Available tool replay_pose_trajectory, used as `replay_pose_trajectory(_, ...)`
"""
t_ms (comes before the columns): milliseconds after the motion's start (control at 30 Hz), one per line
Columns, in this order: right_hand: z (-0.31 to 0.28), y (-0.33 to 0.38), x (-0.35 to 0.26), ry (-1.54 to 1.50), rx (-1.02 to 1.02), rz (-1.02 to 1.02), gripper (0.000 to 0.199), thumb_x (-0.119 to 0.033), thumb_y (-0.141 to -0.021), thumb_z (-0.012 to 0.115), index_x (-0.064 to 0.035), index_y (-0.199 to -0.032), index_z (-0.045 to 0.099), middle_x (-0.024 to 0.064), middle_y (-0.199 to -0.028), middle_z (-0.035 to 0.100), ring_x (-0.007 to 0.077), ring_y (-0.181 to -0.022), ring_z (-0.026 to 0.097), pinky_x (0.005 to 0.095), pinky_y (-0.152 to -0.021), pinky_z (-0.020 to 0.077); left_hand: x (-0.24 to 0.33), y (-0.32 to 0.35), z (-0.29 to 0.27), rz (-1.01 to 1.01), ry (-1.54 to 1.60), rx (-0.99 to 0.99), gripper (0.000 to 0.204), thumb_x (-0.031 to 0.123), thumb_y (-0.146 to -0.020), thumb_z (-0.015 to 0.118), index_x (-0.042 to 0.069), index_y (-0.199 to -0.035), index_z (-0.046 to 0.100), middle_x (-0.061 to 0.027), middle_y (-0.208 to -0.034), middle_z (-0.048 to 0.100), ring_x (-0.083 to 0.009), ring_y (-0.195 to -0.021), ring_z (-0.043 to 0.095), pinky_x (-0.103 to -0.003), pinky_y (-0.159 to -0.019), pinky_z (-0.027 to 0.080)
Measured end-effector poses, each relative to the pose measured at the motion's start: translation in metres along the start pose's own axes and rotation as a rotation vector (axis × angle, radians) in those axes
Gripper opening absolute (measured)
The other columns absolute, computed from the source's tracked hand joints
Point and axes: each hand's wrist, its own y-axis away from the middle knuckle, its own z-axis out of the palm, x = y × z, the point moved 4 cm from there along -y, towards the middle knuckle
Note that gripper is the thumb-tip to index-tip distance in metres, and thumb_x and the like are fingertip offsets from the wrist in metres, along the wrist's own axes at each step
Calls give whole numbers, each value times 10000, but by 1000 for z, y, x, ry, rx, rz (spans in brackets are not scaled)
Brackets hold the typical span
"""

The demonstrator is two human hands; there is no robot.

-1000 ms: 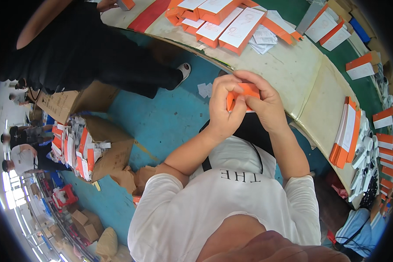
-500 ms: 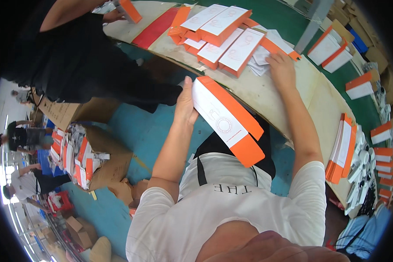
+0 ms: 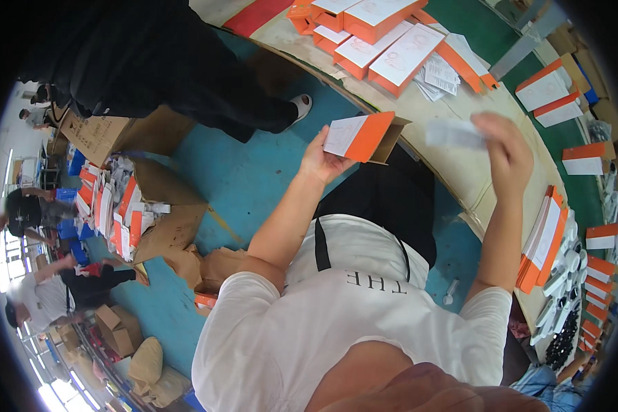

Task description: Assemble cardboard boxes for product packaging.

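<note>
My left hand [image 3: 325, 159] grips an orange and white carton [image 3: 364, 137] by its closed side, above the table's near edge. The carton's open brown end points right, toward my other hand. In my right hand [image 3: 507, 147], pinched at the fingertips, is a folded paper leaflet [image 3: 456, 134], blurred by motion and apart from the carton. Beyond it on the table lies a loose pile of printed leaflets [image 3: 438, 77]. Several finished-looking orange and white cartons [image 3: 406, 56] are stacked to the left of that pile.
Flattened orange cartons [image 3: 544, 240] lie on the right part of the table [image 3: 484, 182], beside white handheld parts [image 3: 563, 281]. More cartons [image 3: 548, 89] stand along the far right. A person in dark clothes [image 3: 165, 62] stands at the left. A big box of cartons [image 3: 175, 220] sits on the floor.
My right hand has come back from the leaflet pile with a leaflet. My left hand has turned the carton so its open end faces right. The other person's hand and carton have left view.
</note>
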Motion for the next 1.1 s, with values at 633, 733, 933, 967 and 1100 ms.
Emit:
replay_pose_trajectory(633, 57, 29, -76, 25, -589, -217, 323, -114, -733, 642, -57, -1046, 585, 91, -1031, 568, 291, -955, 532, 337, -838, 437, -21, 45, 14, 42, -434, -7, 519, 482, -888, 440, 103, -1243, 428, -114, -1214, 495, -277, -1129, 483, -509, -869, 428)
replay_pose_trajectory(733, 39, 15, -44, -24, -267, 104, 218, -97, -769, 637, -34, -974, 598, 73, -895, 580, 205, -771, 569, 280, -631, 478, -12, 64, 21, 386, -553, -54, 617, 486, -831, 548, 95, -1282, 396, -144, -1280, 429, -351, -1148, 455, -519, -916, 386)
replay_pose_trajectory(933, 46, -1, -8, -594, -84, 741, 236, -149, -826, 607, -8, -1010, 561, 21, -813, 552, 27, -580, 470, 160, -360, 327, 2, 109, 84, 1727, -2047, -264, 493, 254, -653, 744, 208, -1120, 593, -170, -1297, 394, -346, -1115, 429, -452, -850, 403)
replay_pose_trajectory(967, 46, -2, -6, -595, -77, 739, 236, -149, -826, 607, -8, -1010, 561, 21, -813, 552, 27, -580, 470, 160, -360, 327, 9, 111, 88, 1799, -1947, -235, 513, 220, -609, 749, 215, -1102, 606, -131, -1262, 441, -325, -1093, 407, -452, -836, 380)
replay_pose_trajectory(1100, 41, 0, 8, -742, -88, 826, 318, -140, -825, 585, -7, -1105, 516, 39, -897, 578, 67, -696, 522, 194, -437, 401, 24, 127, 133, 2121, -2082, -289, 538, 238, -559, 762, 210, -1077, 619, -91, -1168, 521, -325, -1046, 410, -442, -896, 347)
